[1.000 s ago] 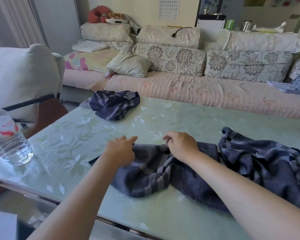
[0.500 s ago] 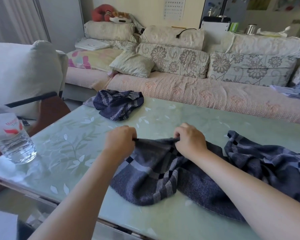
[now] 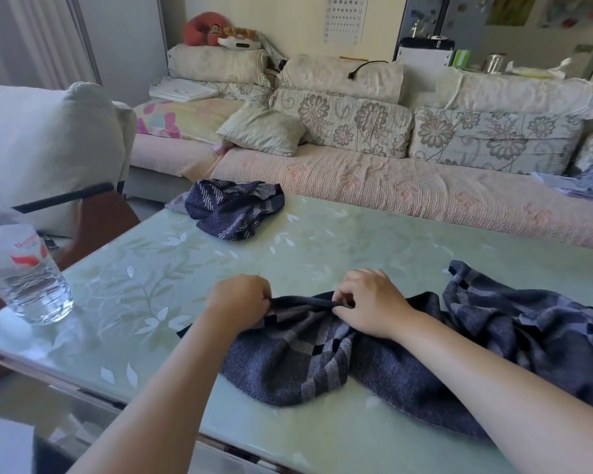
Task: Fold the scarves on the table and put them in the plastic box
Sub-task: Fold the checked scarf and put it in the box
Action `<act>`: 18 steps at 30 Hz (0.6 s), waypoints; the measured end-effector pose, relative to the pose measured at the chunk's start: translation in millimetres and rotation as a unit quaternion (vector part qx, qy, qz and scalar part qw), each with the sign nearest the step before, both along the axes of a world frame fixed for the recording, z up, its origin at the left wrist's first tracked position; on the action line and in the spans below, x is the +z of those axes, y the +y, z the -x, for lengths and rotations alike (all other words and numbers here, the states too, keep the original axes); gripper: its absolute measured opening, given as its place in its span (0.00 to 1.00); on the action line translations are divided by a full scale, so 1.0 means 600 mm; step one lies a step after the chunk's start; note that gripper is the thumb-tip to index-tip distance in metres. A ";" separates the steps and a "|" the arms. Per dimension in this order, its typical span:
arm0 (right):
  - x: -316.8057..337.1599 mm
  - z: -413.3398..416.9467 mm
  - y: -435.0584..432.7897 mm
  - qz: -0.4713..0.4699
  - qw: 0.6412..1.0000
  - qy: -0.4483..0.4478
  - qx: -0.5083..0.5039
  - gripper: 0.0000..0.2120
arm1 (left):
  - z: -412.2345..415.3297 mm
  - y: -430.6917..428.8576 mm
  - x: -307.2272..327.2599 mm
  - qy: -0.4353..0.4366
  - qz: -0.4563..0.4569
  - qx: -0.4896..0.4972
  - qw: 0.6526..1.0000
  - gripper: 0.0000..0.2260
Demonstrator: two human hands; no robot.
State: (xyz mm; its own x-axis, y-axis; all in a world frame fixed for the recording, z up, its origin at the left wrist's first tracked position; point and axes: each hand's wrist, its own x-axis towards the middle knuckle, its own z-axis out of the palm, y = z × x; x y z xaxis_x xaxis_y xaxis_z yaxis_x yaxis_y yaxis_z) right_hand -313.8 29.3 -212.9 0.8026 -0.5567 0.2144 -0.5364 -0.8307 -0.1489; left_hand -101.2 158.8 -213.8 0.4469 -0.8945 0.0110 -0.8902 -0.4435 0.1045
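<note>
A dark blue-grey checked woven scarf [image 3: 322,357] is spread, crumpled, over the near-right part of the pale green leaf-patterned glass desk [image 3: 185,268]. Its far edge is gripped by both hands: left hand [image 3: 238,299] w/ fingers curled tight on the cloth, right hand [image 3: 370,304] w/ fingers & thumb pinched on a bunched ridge. A 2nd scarf, navy w/ white stripes [image 3: 235,208], is heaped at the desk's far-left corner, well apart. A clear plastic water bottle [image 3: 24,278] is stood at the left edge.
</note>
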 end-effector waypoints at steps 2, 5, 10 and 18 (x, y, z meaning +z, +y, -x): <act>0.010 -0.004 0.002 0.020 0.999 -0.013 -0.039 0.06 | 0.006 -0.013 0.008 0.010 0.100 0.035 0.994 0.09; 0.029 -0.025 -0.014 -0.015 0.983 -0.090 -0.159 0.09 | 0.007 -0.039 0.024 0.137 0.277 0.096 0.946 0.06; 0.045 -0.061 -0.024 -0.204 0.954 -0.159 -0.149 0.27 | 0.000 -0.062 0.017 0.224 0.237 0.073 0.942 0.34; -0.030 -0.030 0.033 -0.099 0.974 0.065 -0.195 0.23 | 0.025 -0.029 -0.039 0.124 -0.022 -0.032 0.992 0.23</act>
